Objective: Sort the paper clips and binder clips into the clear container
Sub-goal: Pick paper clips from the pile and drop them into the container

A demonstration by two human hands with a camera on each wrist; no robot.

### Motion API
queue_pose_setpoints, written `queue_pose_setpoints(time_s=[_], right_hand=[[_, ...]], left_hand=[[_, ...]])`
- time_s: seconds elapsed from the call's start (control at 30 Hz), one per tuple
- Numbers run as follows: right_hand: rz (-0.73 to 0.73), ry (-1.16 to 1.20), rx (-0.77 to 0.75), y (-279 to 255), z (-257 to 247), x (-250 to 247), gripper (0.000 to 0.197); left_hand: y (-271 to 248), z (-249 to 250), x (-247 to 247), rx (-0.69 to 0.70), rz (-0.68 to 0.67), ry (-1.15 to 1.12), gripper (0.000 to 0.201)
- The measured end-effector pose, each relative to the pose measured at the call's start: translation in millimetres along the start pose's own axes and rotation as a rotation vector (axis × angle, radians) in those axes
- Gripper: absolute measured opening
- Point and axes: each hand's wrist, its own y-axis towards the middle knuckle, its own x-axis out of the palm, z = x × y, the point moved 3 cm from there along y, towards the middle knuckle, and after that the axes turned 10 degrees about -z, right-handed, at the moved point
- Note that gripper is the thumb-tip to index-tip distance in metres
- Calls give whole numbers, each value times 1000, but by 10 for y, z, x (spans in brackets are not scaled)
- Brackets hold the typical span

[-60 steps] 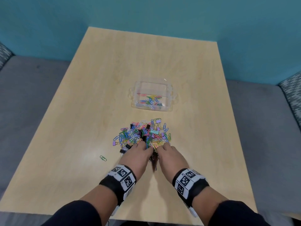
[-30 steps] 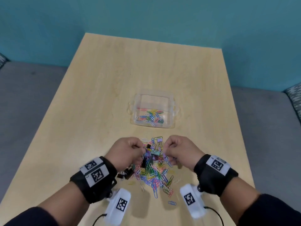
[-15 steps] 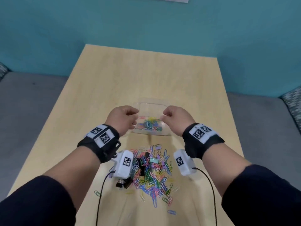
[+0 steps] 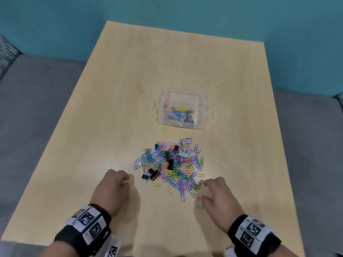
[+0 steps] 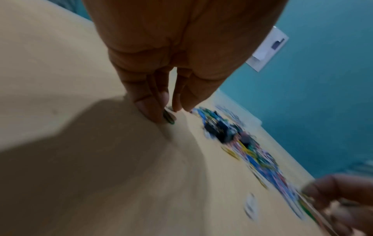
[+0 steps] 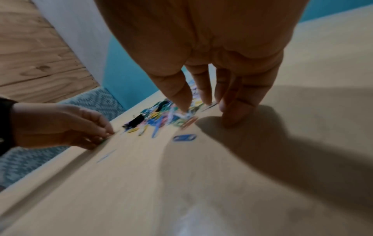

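Container point(image 4: 182, 110) holds some paper clips; most of the pile point(image 4: 170, 162) remains on the tabletop point(image 4: 130, 89). Left hand point(image 4: 111, 190) pinches a green clip point(image 5: 168, 117); right hand point(image 4: 216, 197) curls onto pile-edge clips.

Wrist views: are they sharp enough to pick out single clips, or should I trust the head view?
Left wrist: clip pile smeared by motion blur. Right wrist: pile also blurred, hand shadow across the table. Head: sharp, evenly lit; clips in the clear container resolve individually.

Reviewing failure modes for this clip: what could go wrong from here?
1. The pile mixes paper clips with black binder clips; a pinch could drag tangled extras.
2. Stray clips like the blue paper clip lie apart and may get missed.
3. The clear container is light-looking; both hands reaching in could nudge it.
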Motion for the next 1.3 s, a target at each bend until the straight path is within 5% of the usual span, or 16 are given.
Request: queue_pose_setpoints(time_s=[0.23,0.33,0.5,0.7,0.77,0.87,0.97,1.3], right_hand=[[28,269,-67,46,-417,155,32],[73,140,-60,-113,-262,80,11],[-176,-7,-155,-335,-207,350,7],[40,53,-189,-76,-424,284,7],[112,41,-98,-92,-339,228,20],[34,-32,17,-80,-281,229,62],[43,-135,-31,92,-447,213,76],[72,-254,-154,428,-618,111,28]], left_hand=[[-143,478,396,274,-62,-143,13],[-272,371,409,311,-79,9,14],[-430,364,676,476,-297,43,29],[-213,606,700,472,-81,65,20],[-219,610,722,484,-99,197,38],[-203,665,751,478,-119,310,68],[-81,851,710,471,-77,357,75],[162,1065,598,521,-42,526,64]])
